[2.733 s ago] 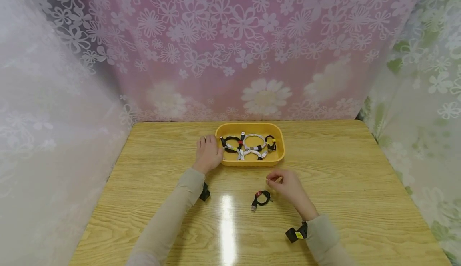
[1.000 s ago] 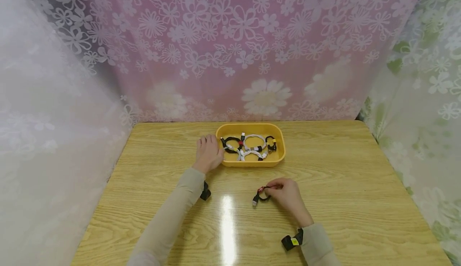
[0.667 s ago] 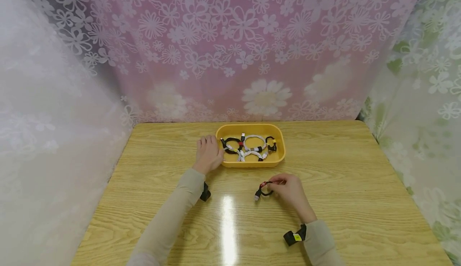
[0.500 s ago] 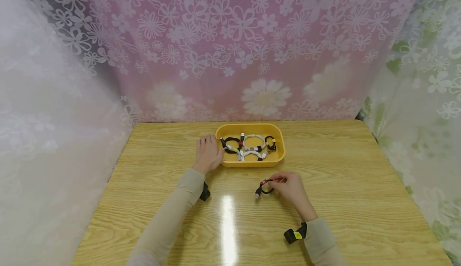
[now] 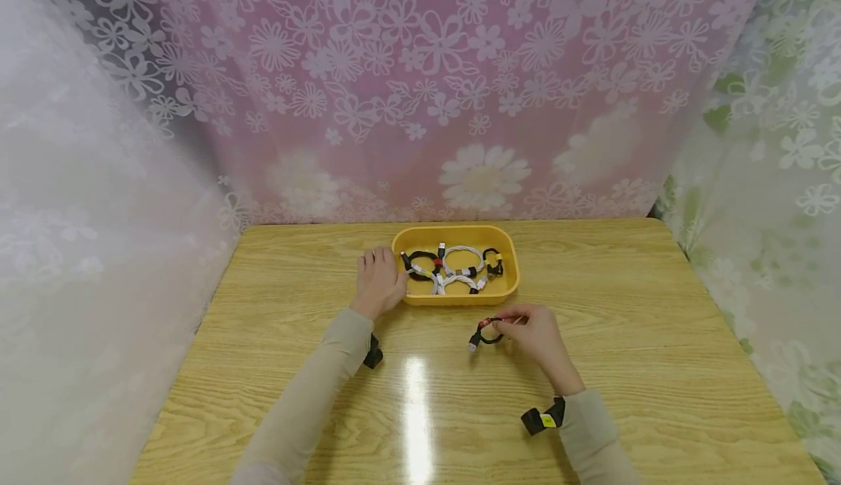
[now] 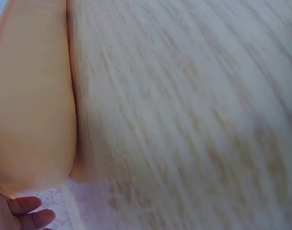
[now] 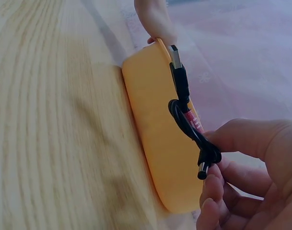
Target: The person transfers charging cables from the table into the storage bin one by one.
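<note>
My right hand pinches a small coiled black USB cable between thumb and fingertips. A red tie binds the coil; its USB plug points away from the hand, and a round barrel plug sits near the fingertips. My left hand grips the left end of a yellow bin, thumb at the rim and fingers down outside. The left wrist view shows the bin's front wall and the left fingertips. The right hand with its cable is in front of the bin, above the table.
Several coiled cables lie in the bin, among them a white cable and a black one with a yellow tie. The bin stands near the back of the wooden table. A pink flowered curtain hangs behind.
My right hand has come down to the black cable, pinched it, lifted it from the table and carried it a little toward the bin. The left hand stays at the bin's end.
</note>
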The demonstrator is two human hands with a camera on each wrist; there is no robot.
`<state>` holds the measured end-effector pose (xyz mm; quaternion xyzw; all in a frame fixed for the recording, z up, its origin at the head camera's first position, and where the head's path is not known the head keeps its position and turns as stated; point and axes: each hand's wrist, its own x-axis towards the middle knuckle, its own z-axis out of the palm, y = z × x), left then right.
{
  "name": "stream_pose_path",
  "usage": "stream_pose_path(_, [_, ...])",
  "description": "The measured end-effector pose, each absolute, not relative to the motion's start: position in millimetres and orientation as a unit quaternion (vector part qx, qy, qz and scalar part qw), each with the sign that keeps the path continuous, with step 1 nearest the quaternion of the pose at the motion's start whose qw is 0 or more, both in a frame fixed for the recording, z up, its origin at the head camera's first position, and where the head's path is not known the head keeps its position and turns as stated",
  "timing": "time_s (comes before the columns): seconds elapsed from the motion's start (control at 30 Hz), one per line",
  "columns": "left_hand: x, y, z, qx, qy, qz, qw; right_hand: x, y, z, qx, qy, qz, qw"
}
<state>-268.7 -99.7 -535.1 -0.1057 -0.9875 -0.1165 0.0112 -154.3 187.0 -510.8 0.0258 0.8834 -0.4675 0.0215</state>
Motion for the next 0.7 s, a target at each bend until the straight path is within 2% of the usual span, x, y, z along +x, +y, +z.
stream_pose_path(0.7, [-267.9, -100.9, -537.0, -0.108, -0.985, -0.135, 0.021, -169.0, 198.0, -497.2, 0.006, 0.885, -0.466, 0.003])
